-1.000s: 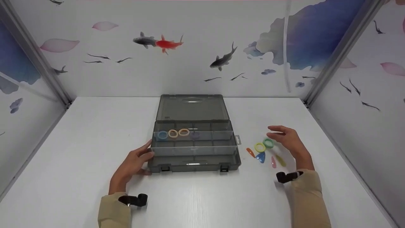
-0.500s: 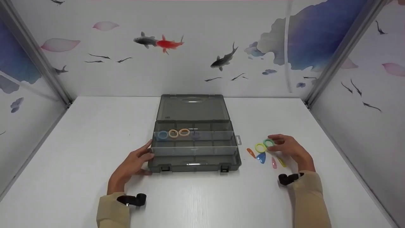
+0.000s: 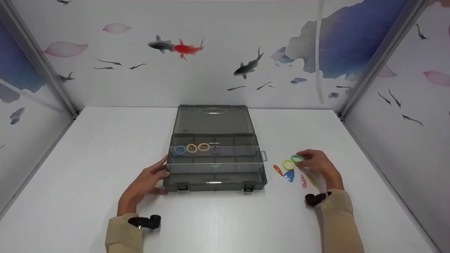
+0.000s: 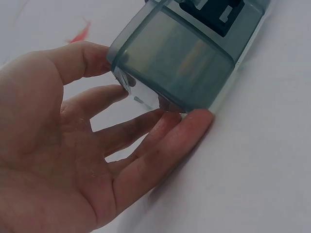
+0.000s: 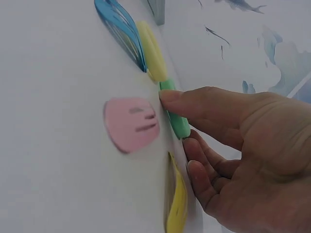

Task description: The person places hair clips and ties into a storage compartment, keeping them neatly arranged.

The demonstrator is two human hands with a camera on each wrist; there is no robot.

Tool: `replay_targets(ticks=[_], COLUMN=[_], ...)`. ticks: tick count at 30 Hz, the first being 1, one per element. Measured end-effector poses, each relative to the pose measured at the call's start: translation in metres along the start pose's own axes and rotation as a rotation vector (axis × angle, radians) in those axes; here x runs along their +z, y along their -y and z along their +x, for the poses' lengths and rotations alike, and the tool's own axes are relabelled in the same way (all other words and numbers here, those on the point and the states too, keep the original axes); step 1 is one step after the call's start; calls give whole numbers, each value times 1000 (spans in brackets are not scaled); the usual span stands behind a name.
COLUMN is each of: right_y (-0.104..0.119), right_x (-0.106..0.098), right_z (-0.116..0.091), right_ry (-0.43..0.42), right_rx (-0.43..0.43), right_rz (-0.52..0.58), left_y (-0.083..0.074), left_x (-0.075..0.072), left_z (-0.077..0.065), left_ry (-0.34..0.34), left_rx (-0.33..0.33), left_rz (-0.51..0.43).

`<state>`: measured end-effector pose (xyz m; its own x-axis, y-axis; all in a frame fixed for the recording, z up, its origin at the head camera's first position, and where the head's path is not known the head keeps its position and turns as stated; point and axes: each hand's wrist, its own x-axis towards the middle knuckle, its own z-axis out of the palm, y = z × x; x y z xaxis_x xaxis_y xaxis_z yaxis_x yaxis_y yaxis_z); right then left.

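My right hand point(image 3: 321, 166) is at the small pile on the right, pinching a green hair tie point(image 5: 175, 114) between thumb and fingers. Touching or just beside that tie is a yellow hair tie point(image 3: 288, 164). Snap hair clips lie close by: blue point(image 3: 289, 175), orange point(image 3: 278, 170), pink point(image 5: 131, 124) and yellow point(image 5: 177, 204). My left hand point(image 3: 146, 179) rests with extended fingers against the left side of the grey compartment box point(image 3: 214, 186), whose lid point(image 3: 214, 119) is folded back. Inside the box's middle area sit a blue hair tie point(image 3: 180, 150) and two peach hair ties point(image 3: 192, 148).
Clear dividers point(image 3: 214, 168) split the box into long rows. A hanging tab point(image 3: 264, 155) sticks out from its right side, towards the pile. Printed panels point(image 3: 218, 70) wall in the white table point(image 3: 218, 221) at the back and sides.
My right hand has come down onto the green hair tie and now pinches it, tilting it slightly. The left hand has stayed against the box.
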<state>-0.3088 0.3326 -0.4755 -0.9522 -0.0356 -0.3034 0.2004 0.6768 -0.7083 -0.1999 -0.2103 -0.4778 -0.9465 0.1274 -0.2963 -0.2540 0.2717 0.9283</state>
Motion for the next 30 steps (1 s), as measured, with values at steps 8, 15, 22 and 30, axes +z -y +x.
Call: replay_targets(ticks=[8, 15, 22, 30], right_y=[-1, 6, 26, 66], right_x=[2, 0, -3, -9], right_z=[0, -2, -9, -17], right_ry=[-36, -43, -99, -129], right_rx=[-29, -24, -127, -308], right_rz=[-26, 7, -13, -8], left_y=[0, -1, 0, 0], left_x=[1, 1, 3, -1], left_z=[3, 2, 0, 2], left_ry=[-6, -28, -34, -31], left_rx=[-3, -9, -18, -8], left_rz=[-7, -13, -1, -4])
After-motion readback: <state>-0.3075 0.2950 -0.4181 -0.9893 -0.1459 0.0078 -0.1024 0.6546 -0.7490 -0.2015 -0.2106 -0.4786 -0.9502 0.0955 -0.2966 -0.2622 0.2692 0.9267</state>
